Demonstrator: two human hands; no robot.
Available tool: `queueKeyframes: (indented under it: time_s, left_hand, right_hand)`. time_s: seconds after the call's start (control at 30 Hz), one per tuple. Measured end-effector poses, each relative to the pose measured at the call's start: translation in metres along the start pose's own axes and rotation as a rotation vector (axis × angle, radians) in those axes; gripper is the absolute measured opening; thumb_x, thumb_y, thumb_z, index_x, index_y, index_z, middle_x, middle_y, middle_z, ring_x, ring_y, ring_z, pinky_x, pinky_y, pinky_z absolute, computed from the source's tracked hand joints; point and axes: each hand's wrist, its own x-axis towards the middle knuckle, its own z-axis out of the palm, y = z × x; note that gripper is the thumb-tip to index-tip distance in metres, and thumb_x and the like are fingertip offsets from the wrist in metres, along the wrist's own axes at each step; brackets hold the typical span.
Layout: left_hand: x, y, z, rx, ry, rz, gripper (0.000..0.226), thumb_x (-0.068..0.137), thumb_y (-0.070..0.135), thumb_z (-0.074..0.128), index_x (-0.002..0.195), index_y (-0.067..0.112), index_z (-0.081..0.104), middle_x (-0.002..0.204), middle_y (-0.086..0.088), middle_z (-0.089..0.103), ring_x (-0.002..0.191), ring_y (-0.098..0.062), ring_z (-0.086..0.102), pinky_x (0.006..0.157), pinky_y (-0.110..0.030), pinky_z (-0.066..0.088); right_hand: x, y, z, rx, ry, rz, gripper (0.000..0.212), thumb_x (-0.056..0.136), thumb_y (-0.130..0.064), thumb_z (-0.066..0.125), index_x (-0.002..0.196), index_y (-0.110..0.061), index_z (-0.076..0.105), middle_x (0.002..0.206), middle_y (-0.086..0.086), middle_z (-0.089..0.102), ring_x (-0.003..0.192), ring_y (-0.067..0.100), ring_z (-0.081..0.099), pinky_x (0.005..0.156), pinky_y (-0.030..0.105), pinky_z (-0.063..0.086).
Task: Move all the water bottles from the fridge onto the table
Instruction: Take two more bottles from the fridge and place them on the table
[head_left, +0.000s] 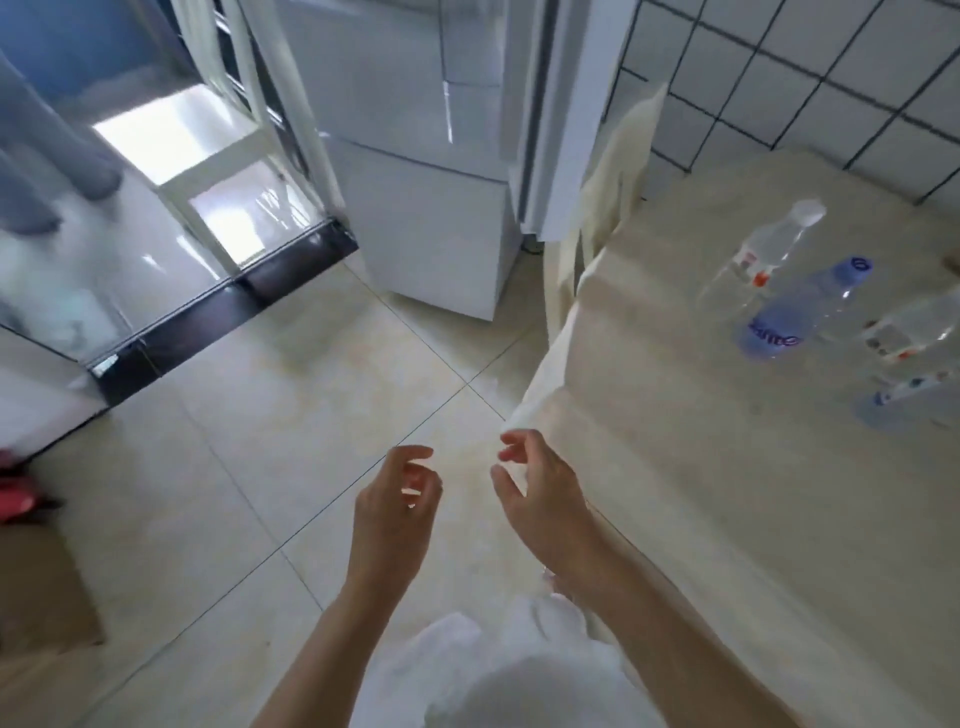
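Both hands hang empty over the tiled floor (270, 405), the left hand (397, 512) and right hand (537, 499) each with fingers loosely curled, holding nothing. On the cloth-covered table (727, 493) at right stand water bottles, upright, caps up: a clear bottle (753, 260) nearest the white fridge (431, 234), a blue-labelled bottle (795, 312) beside it, others blurred at the frame's edge.

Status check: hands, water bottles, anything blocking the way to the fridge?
Left hand and right hand open, holding nothing, over beige floor tiles. Clear plastic water bottles, one blue-labelled, stand on cream-clothed table. White fridge ahead; path unobstructed.
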Motion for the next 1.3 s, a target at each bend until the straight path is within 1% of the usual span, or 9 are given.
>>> queueKeyframes:
  time_s: [0.17,0.3,0.43,0.77,0.83,0.87,1.0,1.17,1.3]
  left_hand:
    - [0.026,-0.025,-0.076,-0.046,0.141,-0.048,0.021,0.088,0.007,0.061,0.097,0.026,0.062,0.077,0.006,0.069,0.074,-0.004,0.066,0.064,-0.020,0.052]
    - [0.071,-0.033,-0.117,-0.073,0.207,-0.090,0.018,0.089,0.009,0.060,0.097,0.024,0.064,0.078,0.005,0.069,0.076,-0.002,0.065,0.064,-0.013,0.049]
    - [0.134,-0.034,-0.138,-0.065,0.224,-0.076,0.017,0.089,0.010,0.060,0.096,0.025,0.064,0.077,0.006,0.069,0.075,-0.004,0.065,0.065,-0.017,0.050]
    - [0.322,-0.003,-0.166,-0.005,0.160,-0.009,0.020,0.090,0.012,0.061,0.095,0.031,0.060,0.078,0.008,0.067,0.077,-0.008,0.067,0.073,-0.031,0.058]
    - [0.353,0.005,-0.173,-0.009,0.152,-0.009,0.020,0.090,0.011,0.061,0.095,0.030,0.060,0.079,0.007,0.068,0.078,-0.009,0.067,0.075,-0.034,0.058]
    - [0.367,0.010,-0.176,-0.010,0.145,-0.005,0.019,0.090,0.011,0.061,0.095,0.029,0.061,0.079,0.006,0.068,0.078,-0.010,0.067,0.075,-0.033,0.057]
    - [0.434,0.029,-0.191,-0.011,0.141,0.069,0.016,0.090,0.011,0.063,0.098,0.025,0.062,0.081,0.009,0.067,0.079,-0.005,0.066,0.071,-0.025,0.054]
    - [0.542,0.056,-0.211,-0.015,0.075,0.173,0.015,0.090,0.010,0.063,0.101,0.020,0.064,0.082,0.009,0.066,0.079,-0.001,0.063,0.066,-0.005,0.045]
    - [0.630,0.079,-0.228,-0.005,-0.004,0.262,0.014,0.089,0.011,0.061,0.100,0.019,0.065,0.085,0.004,0.069,0.081,-0.005,0.065,0.068,-0.008,0.047]
  right_hand:
    - [0.020,-0.059,0.052,-0.018,-0.117,-0.085,0.030,0.094,-0.028,0.054,0.123,-0.025,0.047,0.119,-0.008,0.057,0.110,0.004,0.052,0.082,0.005,0.035]
    - [0.059,-0.095,0.074,0.012,-0.114,-0.122,0.028,0.093,-0.024,0.054,0.121,-0.023,0.049,0.117,-0.005,0.059,0.109,0.003,0.052,0.090,0.017,0.041]
    - [0.118,-0.126,0.088,0.013,-0.099,-0.138,0.028,0.093,-0.024,0.055,0.120,-0.023,0.050,0.113,-0.007,0.059,0.109,0.006,0.054,0.094,0.025,0.045]
    - [0.294,-0.209,0.082,0.008,-0.039,-0.181,0.026,0.094,-0.027,0.053,0.119,-0.024,0.049,0.111,-0.008,0.059,0.108,0.007,0.055,0.093,0.021,0.045]
    - [0.323,-0.223,0.079,0.018,-0.013,-0.173,0.026,0.094,-0.026,0.053,0.119,-0.021,0.050,0.110,-0.007,0.060,0.107,0.007,0.055,0.090,0.014,0.043]
    - [0.335,-0.230,0.078,0.019,0.005,-0.172,0.026,0.094,-0.025,0.054,0.119,-0.020,0.050,0.110,-0.006,0.060,0.106,0.008,0.056,0.089,0.012,0.043]
    - [0.392,-0.257,0.072,0.030,0.074,-0.169,0.026,0.093,-0.022,0.056,0.119,-0.016,0.052,0.110,-0.003,0.062,0.107,0.012,0.058,0.093,0.030,0.049]
    - [0.474,-0.294,0.068,0.041,0.182,-0.153,0.027,0.093,-0.021,0.056,0.119,-0.018,0.052,0.110,-0.003,0.062,0.108,0.011,0.057,0.096,0.031,0.047]
    - [0.537,-0.328,0.066,0.066,0.303,-0.144,0.025,0.093,-0.022,0.056,0.118,-0.021,0.052,0.108,-0.006,0.062,0.107,0.011,0.058,0.097,0.037,0.049]
